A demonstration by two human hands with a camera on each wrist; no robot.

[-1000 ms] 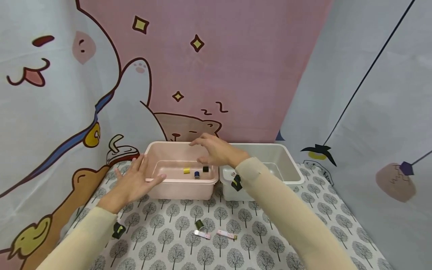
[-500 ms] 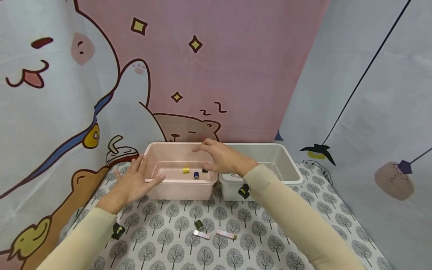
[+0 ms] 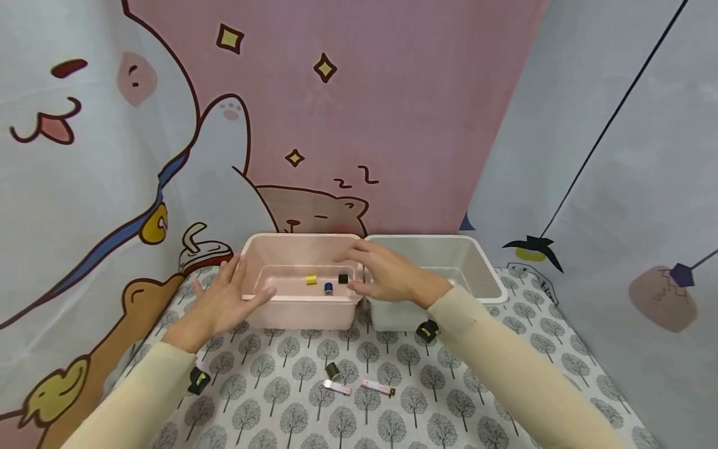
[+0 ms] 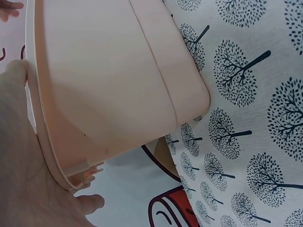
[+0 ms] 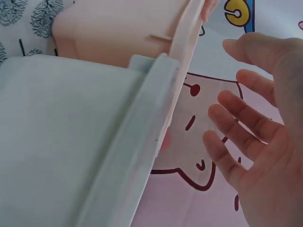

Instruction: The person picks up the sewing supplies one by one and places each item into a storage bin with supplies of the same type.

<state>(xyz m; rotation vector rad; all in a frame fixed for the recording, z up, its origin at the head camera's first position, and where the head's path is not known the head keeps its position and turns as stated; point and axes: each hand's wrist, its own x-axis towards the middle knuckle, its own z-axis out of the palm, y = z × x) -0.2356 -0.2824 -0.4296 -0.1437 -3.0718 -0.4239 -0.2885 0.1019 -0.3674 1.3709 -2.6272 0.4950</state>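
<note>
My left hand lies at the front left corner of a pink plastic bin, thumb over the rim and fingers spread along the side. The left wrist view shows that hand against the rim. My right hand hovers where the pink bin meets a pale grey-green bin. Its fingers are loosely bent and hold nothing, as the right wrist view of the hand confirms. Inside the pink bin lie a small yellow piece, a small blue spool and a small black piece.
On the tree-print cloth in front of the bins lie a dark green spool and two small white-and-pink flat pieces, a left one and a right one. A printed curtain hangs close behind the bins.
My right hand has drawn back to the right, from over the pink bin toward the grey-green one. The black piece, partly covered half a second ago, shows fully. My left hand stays put.
</note>
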